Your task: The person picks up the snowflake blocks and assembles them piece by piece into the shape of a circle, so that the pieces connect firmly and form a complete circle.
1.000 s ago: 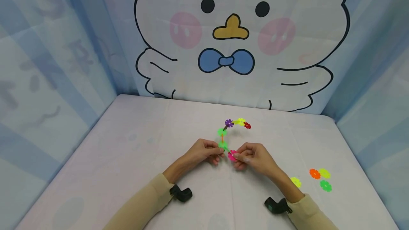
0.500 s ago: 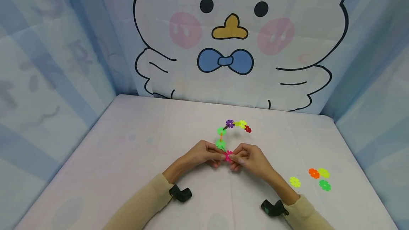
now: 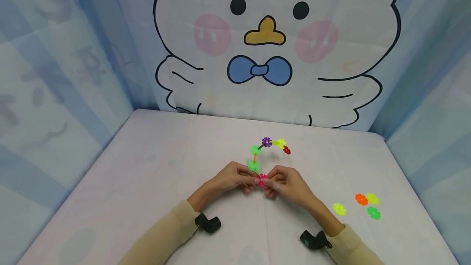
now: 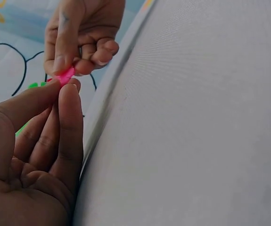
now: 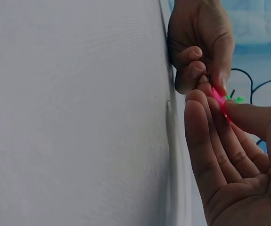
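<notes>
Between the two hands is a pink flower-shaped interlocking disc (image 3: 261, 180), pinched at its left edge by my left hand (image 3: 234, 176) and at its right edge by my right hand (image 3: 288, 182). It joins a curved chain of such discs that reaches away from me: a green disc (image 3: 252, 166), an orange one (image 3: 255, 158) seen edge-on, another green one (image 3: 255, 149), a purple one (image 3: 266, 142), yellow (image 3: 281, 143), and a red disc (image 3: 287, 150) at the far end. In the right wrist view, thumb and fingers cover most of the pink disc (image 5: 218, 98).
Loose discs lie on the white-covered table (image 3: 165, 146) to the right: a yellow one (image 3: 339, 209), an orange one (image 3: 361, 199) overlapping a second yellow one (image 3: 373, 198), and a green one (image 3: 374, 213). Printed curtains (image 3: 257, 101) stand behind and at both sides.
The right hand has moved left with the pink disc, and the left fingers have shifted from beside the near green disc onto the pink one. The chain's far end has swung slightly right.
</notes>
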`<state>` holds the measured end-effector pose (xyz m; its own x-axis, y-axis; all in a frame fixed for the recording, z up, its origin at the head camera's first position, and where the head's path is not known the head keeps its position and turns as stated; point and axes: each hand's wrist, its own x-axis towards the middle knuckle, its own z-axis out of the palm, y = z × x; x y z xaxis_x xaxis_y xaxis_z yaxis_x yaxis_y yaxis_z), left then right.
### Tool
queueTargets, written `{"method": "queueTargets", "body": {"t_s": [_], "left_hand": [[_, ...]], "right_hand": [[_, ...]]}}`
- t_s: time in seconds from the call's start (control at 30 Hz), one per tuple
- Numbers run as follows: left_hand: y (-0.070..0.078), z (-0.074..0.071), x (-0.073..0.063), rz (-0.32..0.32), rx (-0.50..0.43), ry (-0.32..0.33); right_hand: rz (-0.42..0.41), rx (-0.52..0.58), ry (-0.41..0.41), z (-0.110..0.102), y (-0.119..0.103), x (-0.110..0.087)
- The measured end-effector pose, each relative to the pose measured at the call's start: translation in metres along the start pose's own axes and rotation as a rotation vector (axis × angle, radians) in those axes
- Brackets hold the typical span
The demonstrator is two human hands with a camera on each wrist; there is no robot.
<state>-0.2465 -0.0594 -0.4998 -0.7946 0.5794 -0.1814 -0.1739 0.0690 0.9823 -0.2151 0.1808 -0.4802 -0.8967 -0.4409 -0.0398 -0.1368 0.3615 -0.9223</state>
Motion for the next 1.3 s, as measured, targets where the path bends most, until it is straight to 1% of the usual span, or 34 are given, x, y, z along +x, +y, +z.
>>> {"method": "queueTargets", "body": {"t_s": [0.2,0.3,0.4,0.57,0.67,0.77,0.83,0.93,1.03,1.1,1.17,1.3], "left_hand": [[-0.004,0.001,0.002,-0.014,-0.016,0.002],[-0.004,0.000,0.002,-0.019,-0.011,0.016],[-0.004,0.000,0.003,-0.024,-0.003,0.022],[0.000,0.000,0.001,-0.032,-0.013,0.021],[0.001,0.000,0.000,-0.034,-0.018,0.026],[0.001,-0.001,0.000,-0.037,-0.015,0.031],[0.001,-0.001,-0.001,-0.039,-0.015,0.032],[0.001,-0.002,-0.001,-0.039,-0.016,0.030],[0.001,-0.002,-0.001,-0.037,-0.019,0.029],[0.001,-0.002,-0.001,-0.037,-0.021,0.033],[0.002,-0.002,-0.002,-0.039,-0.021,0.038],[0.002,-0.003,-0.003,-0.041,-0.020,0.042]], "right_hand": [[0.008,-0.050,0.002,-0.010,0.001,-0.007],[0.009,-0.092,0.006,-0.022,0.003,-0.012],[0.036,-0.158,0.015,-0.038,0.007,-0.021],[0.099,-0.269,0.048,-0.070,0.011,-0.041],[0.123,-0.335,0.047,-0.089,0.013,-0.056],[0.122,-0.414,0.023,-0.106,0.017,-0.072],[0.107,-0.468,0.004,-0.116,0.021,-0.082],[0.080,-0.515,-0.025,-0.129,0.027,-0.097],[0.078,-0.508,-0.051,-0.138,0.033,-0.107],[0.080,-0.499,-0.066,-0.141,0.036,-0.110],[0.091,-0.496,-0.073,-0.142,0.037,-0.111],[0.115,-0.542,-0.065,-0.141,0.039,-0.109]]}}
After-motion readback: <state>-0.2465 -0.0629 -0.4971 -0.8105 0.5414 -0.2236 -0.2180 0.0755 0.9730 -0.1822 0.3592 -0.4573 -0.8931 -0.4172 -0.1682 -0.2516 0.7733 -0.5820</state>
